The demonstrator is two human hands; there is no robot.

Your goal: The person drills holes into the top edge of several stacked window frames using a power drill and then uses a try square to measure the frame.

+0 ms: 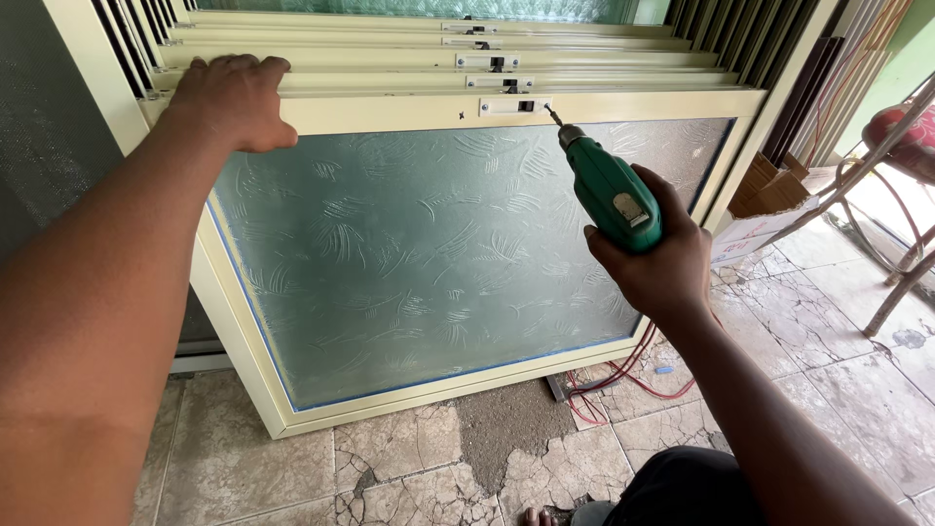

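A cream-framed window sash (pixel 292 409) with patterned frosted glass (pixel 429 253) leans upright in front of me. My left hand (pixel 229 97) grips the top rail at its left end. My right hand (pixel 648 258) holds a green power drill (pixel 609 190) tilted up and to the left. The drill's bit touches the right end of a cream latch plate (pixel 516 105) on the top rail.
Several more cream sashes with latches (pixel 487 60) are stacked behind. A cardboard box (pixel 765 200) stands at the right, with a metal chair frame (pixel 901 185) beyond it. Red wires (pixel 623 375) lie on the cracked tile floor (pixel 409 468).
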